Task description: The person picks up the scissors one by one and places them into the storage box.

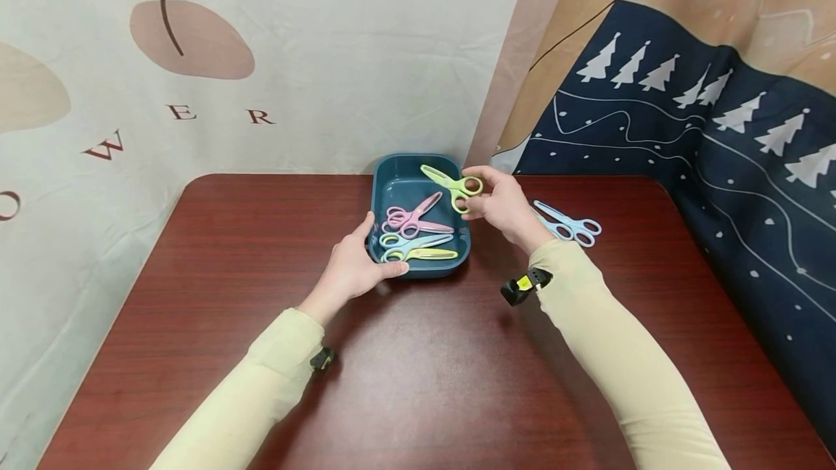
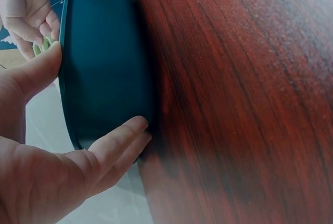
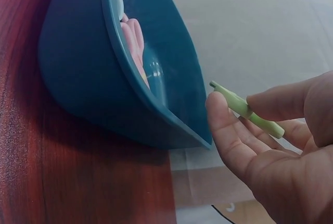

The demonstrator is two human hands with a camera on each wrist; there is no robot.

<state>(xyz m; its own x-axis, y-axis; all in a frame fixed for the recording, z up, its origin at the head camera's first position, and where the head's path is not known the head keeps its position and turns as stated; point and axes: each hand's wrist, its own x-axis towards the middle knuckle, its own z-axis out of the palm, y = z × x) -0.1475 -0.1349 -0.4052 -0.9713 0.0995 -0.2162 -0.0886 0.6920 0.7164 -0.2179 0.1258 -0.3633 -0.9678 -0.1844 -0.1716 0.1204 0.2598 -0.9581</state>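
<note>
A dark teal plastic bin (image 1: 421, 273) stands near the table's back edge. My left hand (image 1: 351, 264) lies against its near left corner, thumb at the near rim and fingers stretched along the outer wall. Over the bin's right side my right hand (image 1: 499, 203) pinches light green scissors (image 1: 440, 178) by the handles, blades pointing left. In the right wrist view these scissors (image 3: 234, 101) appear edge-on between thumb and fingers. Inside the bin lie pink scissors (image 1: 424, 209), light blue scissors (image 1: 424, 241) and yellow-green scissors (image 1: 433, 254), their handles overlapping at the left.
Light blue scissors (image 1: 572, 226) lie on the table right of the bin, partly hidden by my right wrist. The dark red wooden table (image 1: 451, 376) has rounded back corners. A pale printed cloth (image 1: 366, 78) hangs behind it, and a navy tree-patterned cloth (image 1: 653, 122) hangs at the right.
</note>
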